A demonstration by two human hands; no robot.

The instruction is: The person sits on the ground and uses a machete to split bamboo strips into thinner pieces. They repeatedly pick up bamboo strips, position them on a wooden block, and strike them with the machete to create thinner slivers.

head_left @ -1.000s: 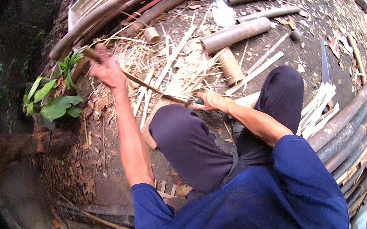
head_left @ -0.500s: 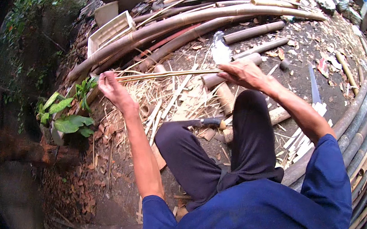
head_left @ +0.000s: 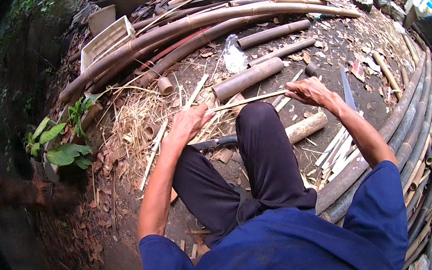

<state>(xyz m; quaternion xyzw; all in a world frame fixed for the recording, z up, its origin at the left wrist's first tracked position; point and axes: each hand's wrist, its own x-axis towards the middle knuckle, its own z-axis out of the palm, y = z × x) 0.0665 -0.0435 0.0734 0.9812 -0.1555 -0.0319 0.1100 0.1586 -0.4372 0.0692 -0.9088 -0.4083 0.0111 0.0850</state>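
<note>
A thin, pale bamboo strip (head_left: 249,101) spans the gap between my hands, nearly level above my knees. My left hand (head_left: 186,126) is closed on its left part, over my left knee. At the other end, my right hand (head_left: 311,93) grips the strip with curled fingers, to the right of my right knee. The strip's ends are hidden in my hands. Below it, a knife with a dark handle (head_left: 227,140) lies by my left knee, partly covered by my legs. A thick bamboo section (head_left: 248,78) rests on the ground just beyond the strip.
Long bamboo poles (head_left: 188,27) cross the far ground beside a white plastic crate (head_left: 107,43). More poles (head_left: 394,130) curve along my right. A saw blade (head_left: 348,90) and split pale strips (head_left: 337,150) lie near my right arm. Shavings (head_left: 129,121) and a leafy plant (head_left: 57,147) are leftward.
My hands have come closer together, leaving a shorter length of strip between them. My left hand moved right and nearer, its fingers now closed on the strip. The view shifted slightly right.
</note>
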